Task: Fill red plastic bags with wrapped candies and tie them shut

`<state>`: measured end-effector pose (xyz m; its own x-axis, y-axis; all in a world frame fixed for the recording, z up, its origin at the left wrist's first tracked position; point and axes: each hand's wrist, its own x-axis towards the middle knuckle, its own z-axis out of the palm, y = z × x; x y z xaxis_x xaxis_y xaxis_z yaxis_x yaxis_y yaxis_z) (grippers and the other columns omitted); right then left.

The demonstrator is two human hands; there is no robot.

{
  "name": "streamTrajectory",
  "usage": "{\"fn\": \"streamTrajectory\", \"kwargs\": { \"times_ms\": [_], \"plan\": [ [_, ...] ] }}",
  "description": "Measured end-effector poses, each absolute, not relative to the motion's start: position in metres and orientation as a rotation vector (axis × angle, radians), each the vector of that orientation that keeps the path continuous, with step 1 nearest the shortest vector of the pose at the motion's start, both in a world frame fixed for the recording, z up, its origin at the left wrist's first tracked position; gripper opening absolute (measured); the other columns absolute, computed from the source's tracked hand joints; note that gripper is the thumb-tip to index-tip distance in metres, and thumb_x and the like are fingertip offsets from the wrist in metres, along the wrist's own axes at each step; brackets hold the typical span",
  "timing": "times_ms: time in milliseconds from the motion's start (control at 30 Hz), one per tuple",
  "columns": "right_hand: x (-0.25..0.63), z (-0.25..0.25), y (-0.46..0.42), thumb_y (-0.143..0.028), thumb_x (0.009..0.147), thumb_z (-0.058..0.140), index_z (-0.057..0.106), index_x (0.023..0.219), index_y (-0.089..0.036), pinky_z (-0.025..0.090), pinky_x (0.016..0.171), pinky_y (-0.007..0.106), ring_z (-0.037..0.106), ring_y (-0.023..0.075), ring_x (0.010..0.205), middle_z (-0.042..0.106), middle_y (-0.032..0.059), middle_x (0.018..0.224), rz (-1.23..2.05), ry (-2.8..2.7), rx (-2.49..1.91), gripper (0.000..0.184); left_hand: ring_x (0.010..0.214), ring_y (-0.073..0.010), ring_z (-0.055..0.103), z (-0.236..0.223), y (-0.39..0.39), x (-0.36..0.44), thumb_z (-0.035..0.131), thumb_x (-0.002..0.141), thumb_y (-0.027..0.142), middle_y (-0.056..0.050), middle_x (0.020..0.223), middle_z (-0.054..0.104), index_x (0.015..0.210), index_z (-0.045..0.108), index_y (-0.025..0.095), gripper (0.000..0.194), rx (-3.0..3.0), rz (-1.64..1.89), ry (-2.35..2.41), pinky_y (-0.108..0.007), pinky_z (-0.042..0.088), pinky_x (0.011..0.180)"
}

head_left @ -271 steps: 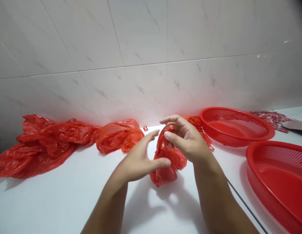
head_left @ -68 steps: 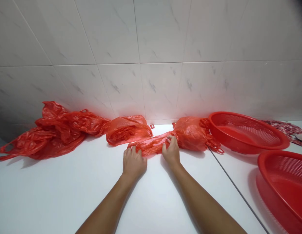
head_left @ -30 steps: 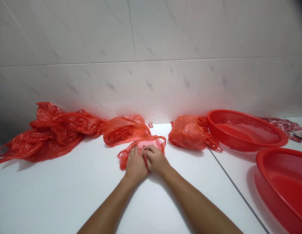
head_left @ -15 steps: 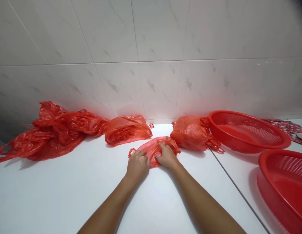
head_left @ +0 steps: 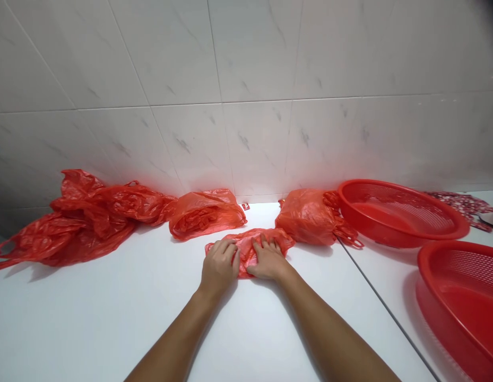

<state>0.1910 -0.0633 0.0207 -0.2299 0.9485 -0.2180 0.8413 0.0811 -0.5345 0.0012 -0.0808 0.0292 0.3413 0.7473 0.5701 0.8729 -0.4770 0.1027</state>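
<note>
A small red plastic bag lies flattened and crumpled on the white tabletop under both my hands. My left hand has its fingers curled over the bag's left end, gripping it; the fingertips are partly hidden. Lying on the bag's right part, my right hand has its fingers spread and pressed down. Behind the left hand is a folded red plastic bag. A full-looking, bundled red plastic bag sits beyond the right hand, close to the flattened bag's right end.
A heap of red plastic bags lies at the left against the tiled wall. Two red plastic colanders, one at the back and one nearer, stand at the right. Behind them is a patterned cloth. A seam crosses the white tabletop.
My right hand's fingers have spread out flatter over the bag. My left hand has curled further over its left end, and the loop that stuck out there is now mostly covered.
</note>
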Motion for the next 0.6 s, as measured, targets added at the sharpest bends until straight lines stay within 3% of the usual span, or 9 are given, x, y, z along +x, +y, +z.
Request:
{"fn": "streamTrajectory", "kwargs": {
  "times_ms": [33,100,200,267,367,467,600],
  "plan": [
    [0.19,0.021,-0.063,-0.054,0.082,0.067,0.017,0.171,-0.021,0.005,0.13,0.058,-0.011,0.042,0.162,-0.003,0.0125,0.178,0.837,-2.171,-1.83,0.108,0.112,-0.0242,0.068,0.028,-0.082,0.005,0.049,0.102,0.018,-0.009,0.117,0.076,0.099,0.072,0.021,0.023,-2.443,-0.833,-1.399,-0.039,0.053,0.1],
    [0.188,0.022,-0.064,-0.056,0.085,0.064,0.019,0.171,-0.02,0.005,0.131,0.057,-0.014,0.0413,0.162,-0.007,0.0123,0.178,0.857,-2.17,-1.852,0.104,0.112,-0.02,0.069,0.023,-0.085,0.012,0.047,0.102,0.014,-0.006,0.122,0.076,0.104,0.073,0.023,0.027,-2.565,-0.817,-1.269,-0.033,0.055,0.096],
    [0.187,0.024,-0.067,-0.059,0.086,0.062,0.016,0.171,-0.028,0.017,0.128,0.061,0.001,0.0453,0.162,-0.008,0.0096,0.178,0.922,-2.137,-1.9,0.101,0.118,-0.0226,0.069,0.016,-0.084,0.014,0.049,0.1,0.014,-0.008,0.137,0.071,0.118,0.072,0.023,0.03,-2.582,-0.741,-1.316,-0.035,0.056,0.094],
    [0.186,0.026,-0.069,-0.06,0.087,0.06,0.008,0.171,-0.034,0.027,0.124,0.063,0.012,0.0467,0.161,0.004,0.0085,0.179,0.961,-2.116,-1.915,0.102,0.123,-0.0315,0.066,0.013,-0.08,0.009,0.058,0.098,0.025,-0.015,0.138,0.068,0.124,0.071,0.019,0.03,-2.442,-0.633,-1.578,-0.044,0.054,0.1],
    [0.184,0.027,-0.071,-0.055,0.089,0.055,0.007,0.172,-0.032,0.036,0.119,0.06,0.031,0.0442,0.157,0.033,0.0098,0.172,1.009,-2.12,-1.916,0.098,0.115,-0.0417,0.065,0.012,-0.071,-0.004,0.066,0.092,0.049,-0.022,0.119,0.072,0.12,0.072,0.013,0.046,-2.225,-0.536,-1.887,-0.057,0.052,0.097],
    [0.184,0.025,-0.071,-0.052,0.089,0.055,0.01,0.172,-0.033,0.04,0.116,0.059,0.043,0.0444,0.149,0.043,0.0085,0.166,1.002,-2.135,-1.91,0.096,0.108,-0.0398,0.065,0.015,-0.065,-0.013,0.059,0.095,0.053,-0.021,0.112,0.07,0.113,0.072,0.012,0.047,-2.156,-0.597,-1.924,-0.054,0.053,0.092],
    [0.186,0.022,-0.07,-0.05,0.086,0.06,0.011,0.171,-0.033,0.049,0.107,0.053,0.048,0.0417,0.146,0.046,0.0085,0.165,0.993,-2.126,-1.842,0.1,0.106,-0.0297,0.064,0.023,-0.066,-0.012,0.051,0.101,0.035,-0.015,0.115,0.067,0.108,0.073,0.019,0.029,-2.209,-0.707,-1.812,-0.043,0.054,0.09]
  ]
}}
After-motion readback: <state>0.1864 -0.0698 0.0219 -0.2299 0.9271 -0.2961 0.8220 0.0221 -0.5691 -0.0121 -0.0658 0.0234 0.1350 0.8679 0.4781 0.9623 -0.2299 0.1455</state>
